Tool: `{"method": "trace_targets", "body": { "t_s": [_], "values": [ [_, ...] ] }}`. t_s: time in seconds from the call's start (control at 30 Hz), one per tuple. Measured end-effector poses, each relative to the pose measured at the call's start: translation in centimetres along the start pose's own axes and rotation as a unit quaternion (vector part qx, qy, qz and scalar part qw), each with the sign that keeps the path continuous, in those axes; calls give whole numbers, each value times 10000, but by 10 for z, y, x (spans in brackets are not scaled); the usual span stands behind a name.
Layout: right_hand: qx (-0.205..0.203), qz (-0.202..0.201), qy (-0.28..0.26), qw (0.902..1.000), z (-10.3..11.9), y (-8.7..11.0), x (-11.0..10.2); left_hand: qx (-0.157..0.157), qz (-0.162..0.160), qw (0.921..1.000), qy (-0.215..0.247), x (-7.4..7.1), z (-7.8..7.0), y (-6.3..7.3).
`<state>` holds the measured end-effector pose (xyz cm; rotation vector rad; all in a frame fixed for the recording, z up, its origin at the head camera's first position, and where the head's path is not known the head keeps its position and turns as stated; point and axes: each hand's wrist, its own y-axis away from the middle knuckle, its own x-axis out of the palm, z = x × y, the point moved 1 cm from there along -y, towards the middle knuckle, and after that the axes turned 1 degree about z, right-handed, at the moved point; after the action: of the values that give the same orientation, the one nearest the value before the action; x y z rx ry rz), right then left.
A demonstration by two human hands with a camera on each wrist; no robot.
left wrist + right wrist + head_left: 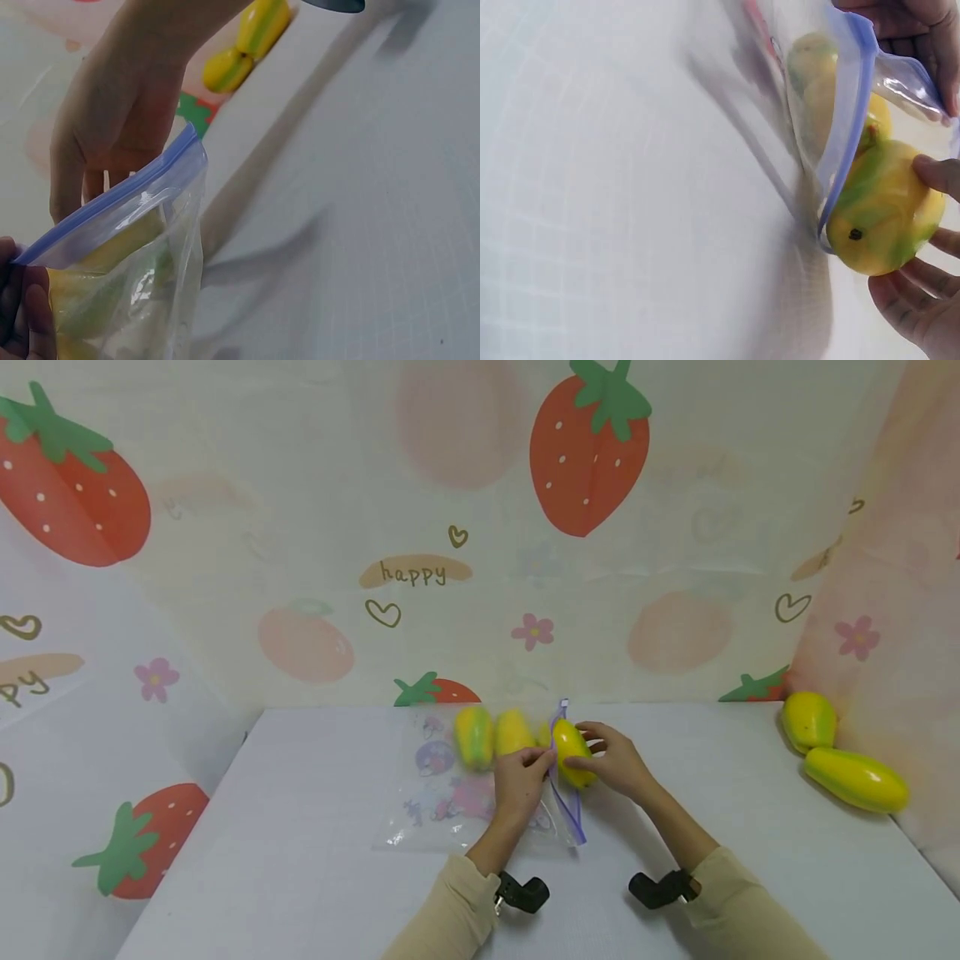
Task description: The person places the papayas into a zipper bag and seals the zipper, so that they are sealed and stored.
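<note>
Tan sleeves (452, 906) nearest, btm of frame. L hand (517, 783) pinches zip bag (450, 822) by its mouth, ctr; R hand (618, 763) curls thumb + fingers round yellow fruit (571, 745) partly in the mouth, just R of ctr. If L pinch slips, mouth could sag + fruit snag on purple zip strip (865, 86).

Looks like a makeshift booth, wider room unclear: white bench (300, 827), strawberry-print sheeting (495, 527) behind and along both sides.
</note>
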<state>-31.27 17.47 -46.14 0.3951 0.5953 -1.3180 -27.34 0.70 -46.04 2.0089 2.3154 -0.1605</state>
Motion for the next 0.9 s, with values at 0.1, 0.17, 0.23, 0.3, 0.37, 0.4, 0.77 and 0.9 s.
{"method": "trace_targets", "body": {
  "t_s": [0.1, 0.17, 0.23, 0.3, 0.37, 0.4, 0.77, 0.9],
  "values": [
    [29, -13, -32, 10000, 2, -5, 4, 15, 7, 10000, 50, 0, 0, 0],
    [95, -46, -57, 9999, 3, -8, 7, 41, 23, 10000, 60, 0, 0, 0],
    [196, -120, -128, 9997, 3, -11, 9, 16, 42, 10000, 58, 0, 0, -1],
    [272, -169, -163, 9994, 4, -14, 11, 4, 59, 10000, 37, 1, 1, -1],
    [387, -176, -166, 9990, 4, -16, 13, -29, 69, 10000, 42, 1, 3, -1],
    [441, -167, -144, 9988, 4, -17, 14, -21, 68, 10000, 48, 2, 3, -1],
    [545, -100, -271, 9981, 6, -20, 17, 100, 26, 9999, 46, 1, 1, 0],
    [426, 32, -508, 9978, 7, -21, 20, 164, -13, 9999, 20, 1, 2, -2]
  ]
}}
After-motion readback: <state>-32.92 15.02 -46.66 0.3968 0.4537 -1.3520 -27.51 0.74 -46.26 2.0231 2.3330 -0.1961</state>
